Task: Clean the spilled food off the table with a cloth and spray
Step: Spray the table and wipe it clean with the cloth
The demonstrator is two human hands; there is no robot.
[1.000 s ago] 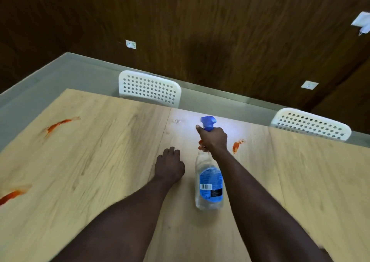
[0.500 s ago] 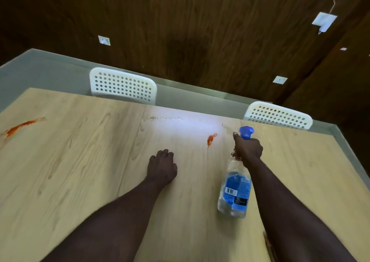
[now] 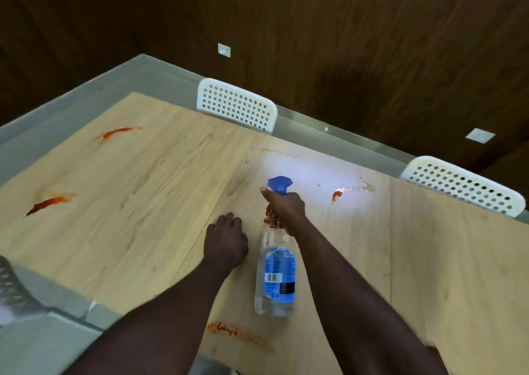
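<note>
Streaking the near edge of the desk (image 3: 148, 202), a dry red smear (image 3: 237, 335) lies between the forearms. Past it the bottle (image 3: 274, 277), clear plastic with a blue label, is held tilted over mid-desk, base toward the near edge. The right hand (image 3: 286, 210) grips its neck, fingers wrapped round, forefinger up by the blue nozzle (image 3: 280, 184). Half a second ago the bottle was right of the small red spot (image 3: 337, 195); now it is left of it. The spot sits in a shiny wet patch (image 3: 303, 171) toward the far edge. The left hand (image 3: 226, 238) stays on the pale wood-grain top just left of the bottle, fingers together and bent, holding nothing that shows. A red streak (image 3: 50, 203) marks the left edge, a second streak (image 3: 118, 132) the far left corner. Beyond the far edge stand a holed white chair (image 3: 236, 106) and its twin (image 3: 463, 185).
</note>
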